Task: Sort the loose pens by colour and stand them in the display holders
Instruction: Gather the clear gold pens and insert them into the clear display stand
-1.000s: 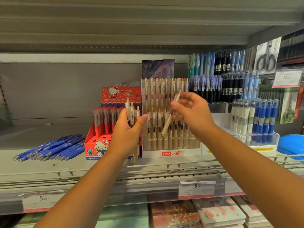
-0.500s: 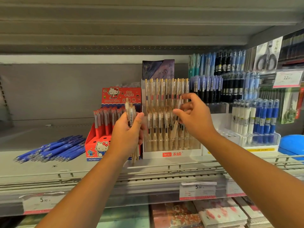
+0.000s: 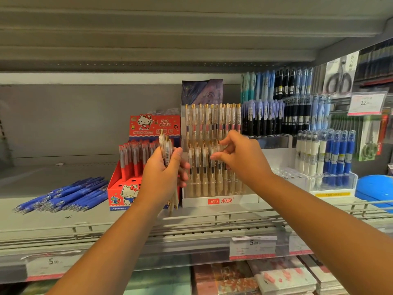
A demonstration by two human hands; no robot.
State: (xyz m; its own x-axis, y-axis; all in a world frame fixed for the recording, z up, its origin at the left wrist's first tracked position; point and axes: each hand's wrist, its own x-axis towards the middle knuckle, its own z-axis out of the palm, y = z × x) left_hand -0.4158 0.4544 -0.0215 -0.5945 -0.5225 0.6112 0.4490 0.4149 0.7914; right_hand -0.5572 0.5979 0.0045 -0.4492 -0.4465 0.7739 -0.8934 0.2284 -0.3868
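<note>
A heap of loose blue plastic pens (image 3: 63, 196) lies at the left of the grey shelf (image 3: 38, 220). The red cardboard holder (image 3: 125, 188) reads "HELLO KITTY" and "Joytop". The left hand (image 3: 161, 177) clamps a bundle of clear gold-clipped pens (image 3: 167, 150), which look light, stiff and slick, best pinched mid-barrel. The right hand (image 3: 242, 160) curls at the clear "hesu" holder (image 3: 219, 201); I cannot tell whether it holds a pen.

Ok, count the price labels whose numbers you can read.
3: the 5.90 label on the shelf rail, lower left; the 5.00 label on it below the hesu pen holder; the 12 label, upper right. A blurred tag beside 5.00 may be another.
</note>
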